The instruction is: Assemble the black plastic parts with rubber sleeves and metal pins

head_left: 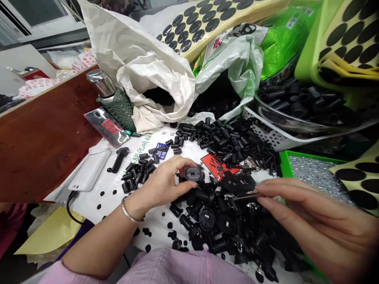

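Note:
My left hand (164, 179), with a bracelet at the wrist, is closed around a black round plastic part (193, 174). The part's ridged disc face points up at me, and the rest of it is hidden by my fingers. Farther right, my right hand (314, 213) pinches a thin, dark, rod-like piece (245, 197) between thumb and fingertips; its exact kind is unclear. Beneath both hands lies a heap of similar black disc parts (207, 219), some showing small metal bits. Short black tubes (227, 138) are piled just beyond, beside a red printed patch (217, 165).
A green tray (286, 163) of small clear-silver pieces sits at the right. Behind are a white perforated basket (276, 138), a glass bowl (299, 118) of black tubes and a white sack (160, 75). At left lie a phone (108, 126) and a white power bank (89, 169).

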The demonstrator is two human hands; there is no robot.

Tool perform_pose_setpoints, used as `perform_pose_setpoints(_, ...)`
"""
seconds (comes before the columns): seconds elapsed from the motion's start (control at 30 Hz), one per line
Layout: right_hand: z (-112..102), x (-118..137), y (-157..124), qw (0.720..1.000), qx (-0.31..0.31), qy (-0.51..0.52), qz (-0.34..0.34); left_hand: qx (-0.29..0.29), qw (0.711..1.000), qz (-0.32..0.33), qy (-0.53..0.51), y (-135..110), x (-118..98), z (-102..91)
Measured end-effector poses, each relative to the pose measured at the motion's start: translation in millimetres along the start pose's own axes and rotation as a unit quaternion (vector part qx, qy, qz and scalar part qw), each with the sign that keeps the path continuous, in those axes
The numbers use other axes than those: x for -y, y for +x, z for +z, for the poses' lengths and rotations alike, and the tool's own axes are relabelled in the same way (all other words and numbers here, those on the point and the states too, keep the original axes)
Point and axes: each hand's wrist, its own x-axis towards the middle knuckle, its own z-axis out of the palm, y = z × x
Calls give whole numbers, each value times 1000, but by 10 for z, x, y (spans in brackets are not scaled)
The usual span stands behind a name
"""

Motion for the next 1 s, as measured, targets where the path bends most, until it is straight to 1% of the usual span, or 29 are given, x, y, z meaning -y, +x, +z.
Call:
perform_pose_setpoints(0.1, 92, 184, 54, 997, 41, 32, -48, 1, 996, -6, -84, -59, -191, 66)
perform_pose_setpoints(0.2, 175, 303, 74, 992, 74, 35, -93, 9, 994, -7, -113, -107, -313, 114)
perform_pose_setpoints(0.27, 216, 340, 63, 990, 80, 24, -114, 15, 993, 0, -119, -135, -356, 131)
perform_pose_setpoints(0.47, 298, 374, 39, 986, 89, -8, -142, 22, 993, 11, -116, -196, -402, 152)
perform_pose_setpoints(0.6, 322, 366, 27, 983, 90, -27, -160, 12, 992, 21, -128, -230, -422, 161)
perform_pose_setpoints(0.7, 331, 357, 8, 976, 85, -55, -195, 3, 993, 24, -117, -249, -427, 172)
perform_pose_setpoints(0.8, 350, 355, -8, 966, 86, -64, -235, 14, 994, 24, -104, -248, -434, 178)
perform_pose_setpoints(0.83, 360, 354, -11, 966, 90, -56, -234, 21, 994, 24, -106, -243, -440, 177)
perform_pose_setpoints(0.9, 378, 351, -14, 973, 106, -20, -202, 37, 992, 23, -117, -228, -453, 172)
perform_pose_setpoints(1.0, 389, 334, -14, 982, 149, 51, -105, 50, 988, 24, -146, -204, -461, 167)
